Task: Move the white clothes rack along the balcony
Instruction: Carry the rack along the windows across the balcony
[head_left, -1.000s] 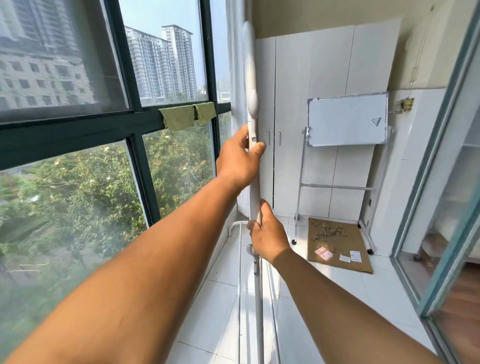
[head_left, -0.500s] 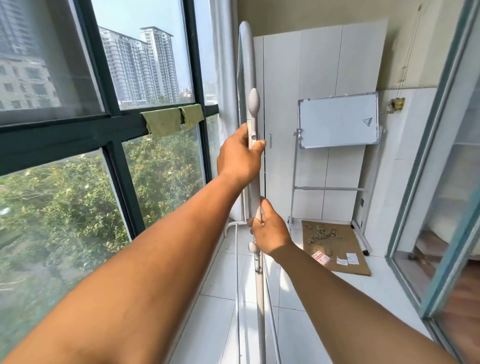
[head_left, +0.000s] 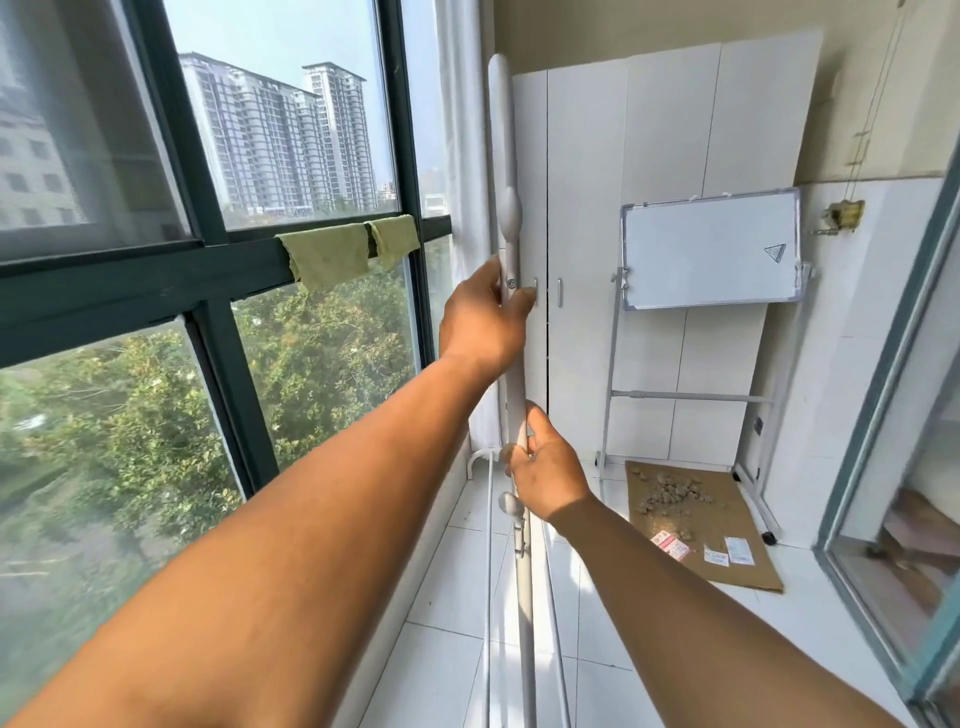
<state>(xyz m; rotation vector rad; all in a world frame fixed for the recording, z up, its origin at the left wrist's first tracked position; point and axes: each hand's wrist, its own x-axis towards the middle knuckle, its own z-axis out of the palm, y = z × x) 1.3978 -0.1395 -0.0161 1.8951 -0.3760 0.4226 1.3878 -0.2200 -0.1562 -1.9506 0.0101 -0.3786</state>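
Narrow balcony with white floor tiles (head_left: 447, 649), seen from above and along its length. At far left, dark-framed windows (head_left: 218, 270) looking out on treetops and tall apartment towers. Draped over the horizontal window bar, two green cloths (head_left: 332, 254), side by side. Just right of the window, running down the middle of the view, the white clothes rack (head_left: 506, 156), seen end-on: upright post rising nearly to the top of the frame, thin lower rails stretching along the floor beside the window wall. Left hand (head_left: 480, 317) wrapped around the post at the upper grip point, just below a rounded joint, fingers closed on it. Right hand (head_left: 548, 473) clamped on the same post lower down, thumb up along the tube, just above a small knob. Both arms stretched forward. Behind the rack, tall white cabinets (head_left: 665, 208) against the end wall. Right of these, a whiteboard (head_left: 711, 249) on a wheeled metal stand. On the floor beneath it, a sheet of cardboard (head_left: 727, 530) carrying a heap of small brownish lumps and a few paper slips. At far right, a blue-green sliding door frame (head_left: 883, 395).
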